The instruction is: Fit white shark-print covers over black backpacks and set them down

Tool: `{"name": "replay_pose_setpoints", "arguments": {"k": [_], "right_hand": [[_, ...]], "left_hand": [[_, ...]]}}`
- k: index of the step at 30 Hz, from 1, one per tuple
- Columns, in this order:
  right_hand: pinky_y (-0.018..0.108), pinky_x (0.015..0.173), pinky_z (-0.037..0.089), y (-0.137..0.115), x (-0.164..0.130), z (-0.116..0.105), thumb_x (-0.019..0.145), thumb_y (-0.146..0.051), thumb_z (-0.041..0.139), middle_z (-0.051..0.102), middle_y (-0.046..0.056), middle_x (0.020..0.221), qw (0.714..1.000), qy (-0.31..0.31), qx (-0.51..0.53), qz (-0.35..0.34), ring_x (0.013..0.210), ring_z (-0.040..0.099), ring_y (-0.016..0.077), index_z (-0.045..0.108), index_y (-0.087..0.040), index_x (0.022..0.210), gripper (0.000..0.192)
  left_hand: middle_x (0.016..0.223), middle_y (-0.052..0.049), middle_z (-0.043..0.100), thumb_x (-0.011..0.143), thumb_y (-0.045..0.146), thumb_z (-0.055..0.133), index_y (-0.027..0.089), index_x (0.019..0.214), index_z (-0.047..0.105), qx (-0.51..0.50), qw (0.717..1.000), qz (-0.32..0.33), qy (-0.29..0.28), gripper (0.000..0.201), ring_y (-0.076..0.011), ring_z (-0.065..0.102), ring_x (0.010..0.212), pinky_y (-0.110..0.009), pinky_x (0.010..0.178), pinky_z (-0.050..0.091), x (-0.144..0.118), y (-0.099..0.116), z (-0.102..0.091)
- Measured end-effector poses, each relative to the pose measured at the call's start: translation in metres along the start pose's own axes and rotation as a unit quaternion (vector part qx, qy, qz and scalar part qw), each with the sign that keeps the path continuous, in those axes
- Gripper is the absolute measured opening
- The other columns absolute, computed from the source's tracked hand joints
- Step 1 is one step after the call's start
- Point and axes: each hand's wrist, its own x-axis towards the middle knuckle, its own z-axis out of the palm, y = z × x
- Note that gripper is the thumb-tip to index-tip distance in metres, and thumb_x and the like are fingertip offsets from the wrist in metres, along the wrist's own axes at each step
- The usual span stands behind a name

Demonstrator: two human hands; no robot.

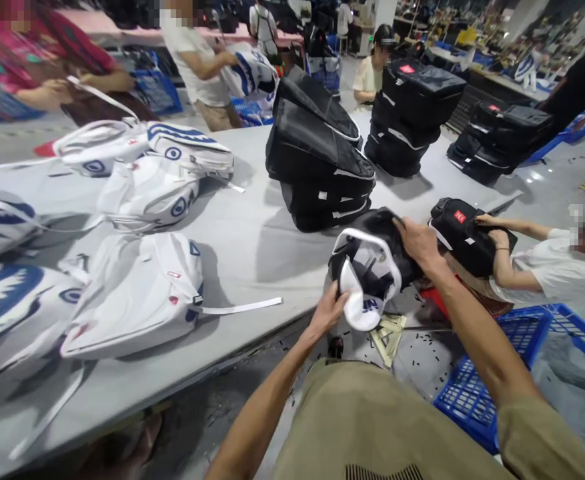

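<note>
In front of me, at the table's near edge, I hold a black bag (407, 257) whose white-rimmed opening faces me. A white flap with dark blue lettering hangs out of it. My left hand (328, 308) is closed on the left side of the opening, by the white flap. Gripping the bag's upper right side is my right hand (419, 241), fingers bent over the black fabric. Just behind the bag stands a stack of black bags (317, 160). What lies deep inside the opening cannot be made out.
White backpacks with blue patterns (137, 293) cover the left of the table (237, 267). More black stacks (412, 113) stand farther back. A co-worker (537, 260) at right handles a black bag (459, 230). Blue crates (472, 393) sit on the floor at lower right. Other people work across the table.
</note>
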Motion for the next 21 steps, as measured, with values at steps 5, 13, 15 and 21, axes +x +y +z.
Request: {"name": "replay_pose_setpoints", "arguments": {"k": [5, 13, 15, 21], "right_hand": [[0.035, 0.073, 0.024, 0.065, 0.019, 0.027, 0.124, -0.054, 0.03, 0.082, 0.021, 0.1, 0.99, -0.002, -0.025, 0.137, 0.081, 0.066, 0.0221, 0.079, -0.011, 0.122, 0.065], [0.038, 0.094, 0.042, 0.014, 0.001, 0.0, 0.12, -0.055, 0.041, 0.079, 0.018, 0.129, 0.994, 0.095, 0.043, -0.031, 0.119, 0.064, 0.0316, 0.077, -0.018, 0.14, 0.055], [0.042, 0.105, 0.043, -0.001, 0.001, -0.007, 0.118, -0.051, 0.044, 0.074, 0.018, 0.139, 0.991, 0.112, 0.054, -0.053, 0.127, 0.059, 0.0342, 0.071, -0.021, 0.154, 0.054], [0.036, 0.094, 0.044, -0.043, 0.012, -0.017, 0.122, -0.04, 0.035, 0.074, 0.013, 0.124, 0.992, 0.025, 0.065, -0.101, 0.118, 0.061, 0.0287, 0.071, -0.031, 0.156, 0.051]], "left_hand": [[0.079, -0.004, 0.076, 0.067, 0.08, 0.082, 0.024, 0.103, 0.06, -0.047, 0.991, -0.125, 0.01, 0.069, -0.0266, 0.071, 0.076, -0.04, 0.079, 0.059, -0.008, -0.073, -0.042], [0.164, -0.025, 0.062, 0.084, 0.039, 0.085, 0.02, 0.172, 0.036, 0.288, 0.953, 0.057, 0.076, 0.102, -0.0466, 0.054, 0.158, -0.065, 0.129, 0.043, 0.005, -0.041, -0.054], [0.182, -0.019, 0.043, 0.092, 0.023, 0.075, 0.027, 0.178, 0.035, 0.435, 0.876, 0.21, -0.011, 0.095, -0.0435, 0.031, 0.174, -0.067, 0.141, 0.023, 0.013, -0.011, -0.058], [0.173, -0.021, 0.056, 0.081, 0.005, 0.077, 0.027, 0.175, 0.048, 0.584, 0.655, 0.314, -0.363, 0.101, -0.045, 0.045, 0.165, -0.068, 0.137, 0.025, 0.091, 0.049, -0.004]]}}
